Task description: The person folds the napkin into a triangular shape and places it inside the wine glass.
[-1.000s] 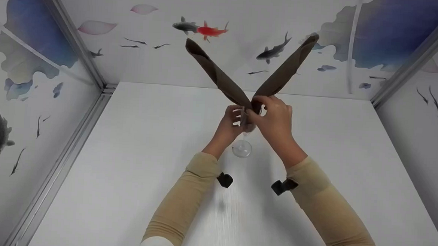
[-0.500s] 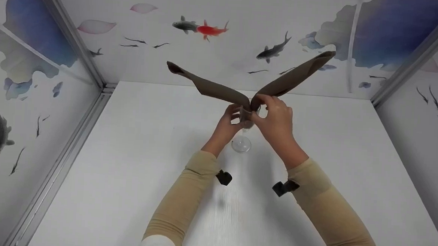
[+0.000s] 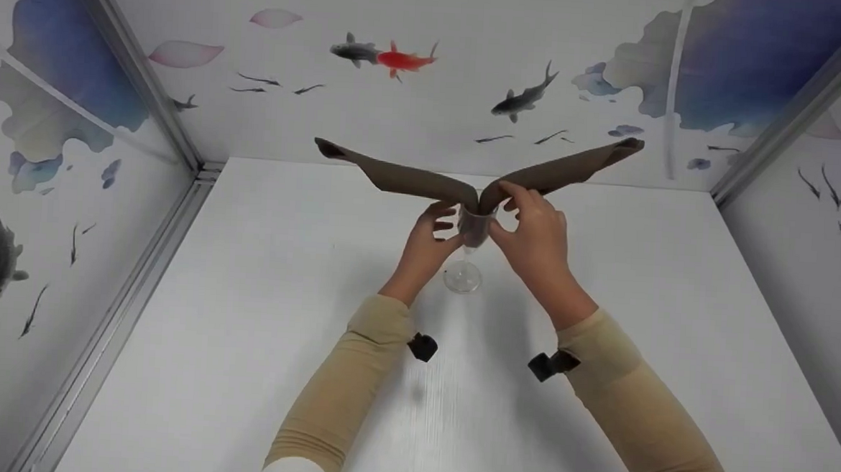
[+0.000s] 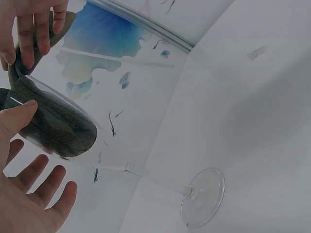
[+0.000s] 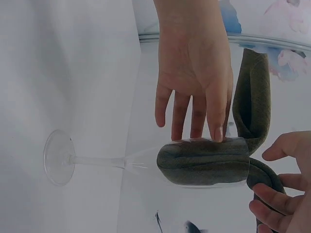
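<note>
A clear stemmed glass [image 3: 461, 276] stands on the white table. Stuffed down into its bowl is a dark olive cloth napkin [image 5: 209, 162], whose two rolled ends spread out sideways over the rim like wings. My left hand [image 3: 427, 247] is beside the bowl; in the left wrist view its thumb [image 4: 32, 104] touches the glass while the other fingers stay spread and apart from it. Beside the rim, on the other side, is my right hand [image 3: 538, 224], fingers loosely bent at the right wing of the napkin; whether they touch the cloth is unclear.
White panels with painted fish [image 3: 521, 97] and blue leaf shapes close off the back and both sides. A metal rail [image 3: 123, 278] runs along the left edge of the table [image 3: 244, 313]. Black wrist cameras [image 3: 550, 364] sit by both cuffs.
The napkin's two ends have dropped from a steep V to a wide spread, the left first, then the right. The right hand has drawn slightly away from the rim, and the left hand's fingers have loosened.
</note>
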### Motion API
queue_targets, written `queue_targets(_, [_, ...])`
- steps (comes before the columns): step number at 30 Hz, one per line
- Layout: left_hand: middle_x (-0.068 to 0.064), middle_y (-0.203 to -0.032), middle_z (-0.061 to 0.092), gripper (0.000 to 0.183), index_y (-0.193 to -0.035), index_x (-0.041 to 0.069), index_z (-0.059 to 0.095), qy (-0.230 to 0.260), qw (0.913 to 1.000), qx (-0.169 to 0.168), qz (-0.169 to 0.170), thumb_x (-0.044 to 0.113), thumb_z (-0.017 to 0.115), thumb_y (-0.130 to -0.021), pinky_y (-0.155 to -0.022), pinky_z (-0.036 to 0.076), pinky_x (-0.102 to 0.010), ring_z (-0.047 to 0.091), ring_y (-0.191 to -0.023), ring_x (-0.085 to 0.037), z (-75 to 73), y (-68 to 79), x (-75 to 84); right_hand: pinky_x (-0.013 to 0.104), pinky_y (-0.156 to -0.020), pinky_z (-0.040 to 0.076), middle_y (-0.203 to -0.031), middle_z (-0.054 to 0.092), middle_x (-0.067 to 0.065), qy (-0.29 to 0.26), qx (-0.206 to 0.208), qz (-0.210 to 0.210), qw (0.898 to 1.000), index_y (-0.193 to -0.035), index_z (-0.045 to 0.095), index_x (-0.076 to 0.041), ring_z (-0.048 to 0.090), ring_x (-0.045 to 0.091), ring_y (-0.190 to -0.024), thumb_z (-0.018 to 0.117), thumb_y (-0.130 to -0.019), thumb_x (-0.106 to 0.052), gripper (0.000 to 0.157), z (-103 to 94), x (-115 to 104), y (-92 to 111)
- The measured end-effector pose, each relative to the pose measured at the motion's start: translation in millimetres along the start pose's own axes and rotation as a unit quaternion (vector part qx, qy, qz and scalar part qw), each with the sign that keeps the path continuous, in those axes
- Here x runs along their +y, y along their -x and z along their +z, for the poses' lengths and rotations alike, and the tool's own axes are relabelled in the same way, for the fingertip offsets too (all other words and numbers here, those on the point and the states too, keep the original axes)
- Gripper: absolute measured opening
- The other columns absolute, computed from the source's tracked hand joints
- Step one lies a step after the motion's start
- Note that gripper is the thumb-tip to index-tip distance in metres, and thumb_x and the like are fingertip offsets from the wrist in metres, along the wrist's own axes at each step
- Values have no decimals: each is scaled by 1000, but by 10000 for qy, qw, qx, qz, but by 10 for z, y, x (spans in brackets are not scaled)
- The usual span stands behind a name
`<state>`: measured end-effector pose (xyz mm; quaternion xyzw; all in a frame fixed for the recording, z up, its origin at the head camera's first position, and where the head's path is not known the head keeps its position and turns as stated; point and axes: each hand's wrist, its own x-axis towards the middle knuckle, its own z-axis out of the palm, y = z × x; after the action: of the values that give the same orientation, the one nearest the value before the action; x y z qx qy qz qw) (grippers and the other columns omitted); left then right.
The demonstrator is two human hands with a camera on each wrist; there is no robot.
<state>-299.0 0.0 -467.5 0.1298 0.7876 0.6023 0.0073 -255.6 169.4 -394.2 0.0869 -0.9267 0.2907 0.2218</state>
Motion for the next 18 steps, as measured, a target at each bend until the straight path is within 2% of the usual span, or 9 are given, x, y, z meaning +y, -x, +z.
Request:
queue_targets(5, [-6,-132,54,51,-138,13,50,-616,9978,140,184,22,70,-92,-93,46,-33,56,-114,-20,-107,83,59,48,-80,39,-98,62,10,-2,-41,152,9999,-133,57,-4,59,26,-89,73,-86,-14,51,-59,59,7])
queue_targets(10, [-4,-123,59,48,-136,12,51,-1211,9907,-11,623,24,68,-94,-94,45,-36,57,-110,-18,-237,202,129,47,-79,37,-94,61,9,-73,-38,300,9995,-134,56,-4,57,26,-87,71,-87,-14,51,-111,114,27])
queue_targets(14, [-1,-118,61,50,-140,16,49,-1710,9796,-145,1045,23,68,-94,-93,45,-32,58,-105,-15,-362,344,192,47,-80,37,-95,61,10,-93,-132,392,9991,-135,55,-4,57,27,-87,70,-87,-14,51,-124,155,49])
queue_targets(18, [-1,-117,62,61,-148,21,41,-2307,9621,-39,1456,22,68,-94,-90,46,-32,60,-103,-15,-481,452,247,46,-81,36,-96,62,9,-69,-167,488,9986,-136,55,-5,58,27,-88,70,-88,-15,51,-141,205,68])
